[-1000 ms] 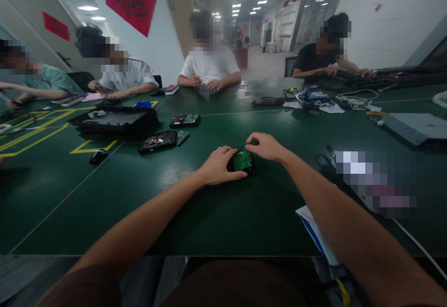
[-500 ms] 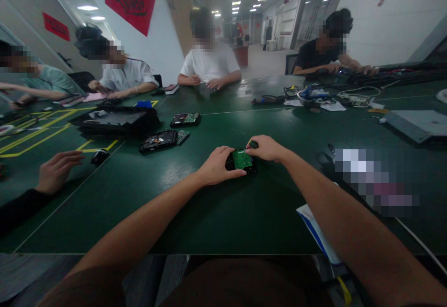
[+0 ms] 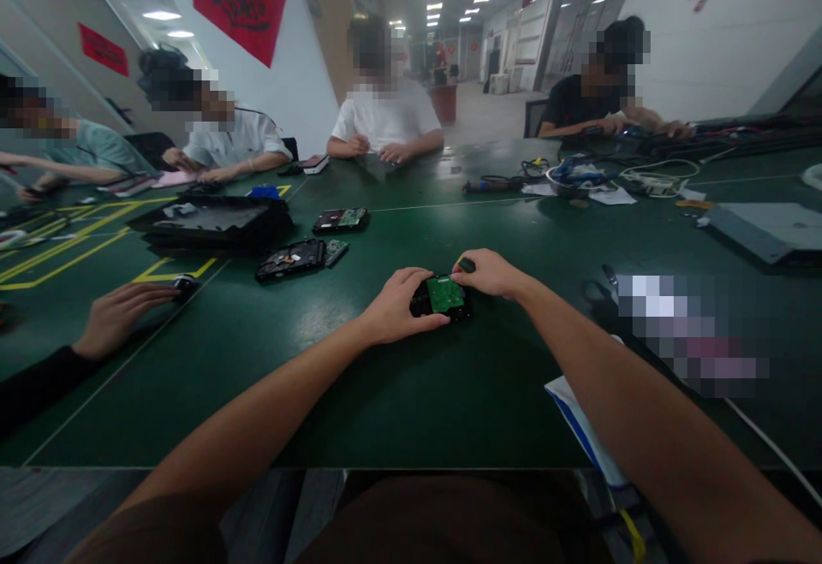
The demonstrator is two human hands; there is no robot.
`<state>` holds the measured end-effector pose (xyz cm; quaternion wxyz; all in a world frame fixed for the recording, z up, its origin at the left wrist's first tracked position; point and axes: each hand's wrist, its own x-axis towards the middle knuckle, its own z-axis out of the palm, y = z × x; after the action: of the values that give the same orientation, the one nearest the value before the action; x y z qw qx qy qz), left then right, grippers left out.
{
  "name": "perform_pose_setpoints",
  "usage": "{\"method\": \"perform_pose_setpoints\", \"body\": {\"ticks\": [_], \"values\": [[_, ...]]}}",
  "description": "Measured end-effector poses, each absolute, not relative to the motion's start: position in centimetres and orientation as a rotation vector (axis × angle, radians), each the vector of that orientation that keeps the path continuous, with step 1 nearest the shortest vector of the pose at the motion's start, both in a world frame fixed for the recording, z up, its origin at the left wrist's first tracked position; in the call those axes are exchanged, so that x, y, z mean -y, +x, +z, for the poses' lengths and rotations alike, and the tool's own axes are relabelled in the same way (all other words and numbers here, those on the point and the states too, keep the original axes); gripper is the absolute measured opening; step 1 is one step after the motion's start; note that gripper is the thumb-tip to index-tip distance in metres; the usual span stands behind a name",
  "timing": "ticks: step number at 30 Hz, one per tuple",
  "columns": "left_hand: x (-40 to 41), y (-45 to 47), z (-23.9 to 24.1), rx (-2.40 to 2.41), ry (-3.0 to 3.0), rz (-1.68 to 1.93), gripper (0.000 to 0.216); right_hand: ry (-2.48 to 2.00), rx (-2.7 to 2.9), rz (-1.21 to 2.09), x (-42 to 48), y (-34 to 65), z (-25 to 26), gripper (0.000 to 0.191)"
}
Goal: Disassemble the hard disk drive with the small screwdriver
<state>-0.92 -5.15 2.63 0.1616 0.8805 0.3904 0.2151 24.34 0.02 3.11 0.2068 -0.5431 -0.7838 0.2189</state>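
A small black hard drive (image 3: 460, 311) with a green circuit board (image 3: 445, 293) facing up lies on the green table in front of me. My left hand (image 3: 402, 305) grips its left side, the thumb along the near edge and the fingers at the far edge. At the drive's far right corner is my right hand (image 3: 489, 273), its fingers pinched around a screwdriver with a dark handle (image 3: 467, 265). The screwdriver's tip is hidden by the fingers.
Beyond my left hand lie an opened drive (image 3: 292, 260), another drive (image 3: 341, 219) and a black tray (image 3: 211, 220). A co-worker's hand (image 3: 119, 316) is at the left. Cables (image 3: 581, 172), a grey metal box (image 3: 767, 228) and a white-and-blue packet (image 3: 581, 427) lie to the right.
The co-worker's hand at the left has moved right and now touches the small black object there. My own hands have hardly moved; the left thumb has shifted slightly left.
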Motion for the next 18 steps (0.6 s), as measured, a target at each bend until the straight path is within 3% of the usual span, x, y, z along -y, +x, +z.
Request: {"method": "perform_pose_setpoints", "body": {"ticks": [7, 18], "values": [[5.66, -1.16, 2.75, -1.044, 2.727, 0.632, 0.056, -1.527, 2.193, 0.684, 0.35, 24.47, 3.38, 0.024], [5.53, -1.01, 2.29, -1.101, 2.792, 0.644, 0.063, -1.484, 2.262, 0.575, 0.12, 24.49, 3.25, 0.024]]}}
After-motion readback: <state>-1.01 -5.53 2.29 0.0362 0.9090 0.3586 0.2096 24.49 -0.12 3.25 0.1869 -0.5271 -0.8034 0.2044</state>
